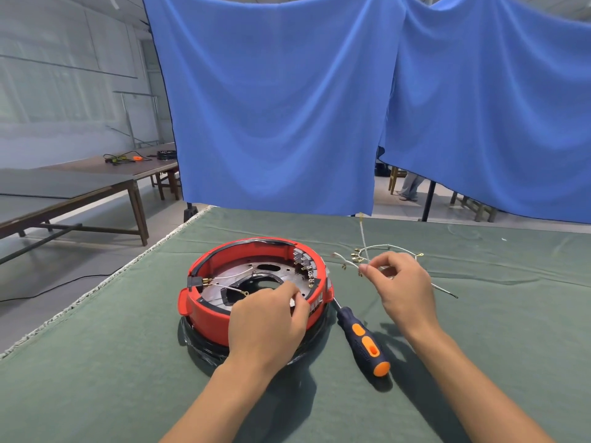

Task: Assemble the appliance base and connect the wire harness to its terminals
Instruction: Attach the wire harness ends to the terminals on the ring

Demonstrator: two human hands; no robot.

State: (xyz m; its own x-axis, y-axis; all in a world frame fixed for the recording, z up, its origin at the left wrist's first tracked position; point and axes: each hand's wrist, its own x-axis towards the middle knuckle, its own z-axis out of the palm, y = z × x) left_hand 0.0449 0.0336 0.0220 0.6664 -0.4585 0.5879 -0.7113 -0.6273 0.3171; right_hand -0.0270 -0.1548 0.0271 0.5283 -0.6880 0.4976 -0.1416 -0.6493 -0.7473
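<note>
A round red appliance base (204, 310) with a metal plate inside sits on a black ring in the middle of the green cloth. Two white wires run from a black connector (194, 282) at its left rim. A row of brass terminals (303, 266) lines its right inner wall. My left hand (268, 321) rests on the near right rim with its fingers curled over the edge. My right hand (401, 289) pinches a white wire of the loose harness (367, 254), which lies just right of the base with brass lugs at its ends.
A screwdriver (363, 340) with a navy and orange handle lies between my hands, tip toward the base. Blue curtains (287, 107) hang behind the table. The cloth's left edge (105, 282) drops to the floor. Brown tables (80, 187) stand at far left.
</note>
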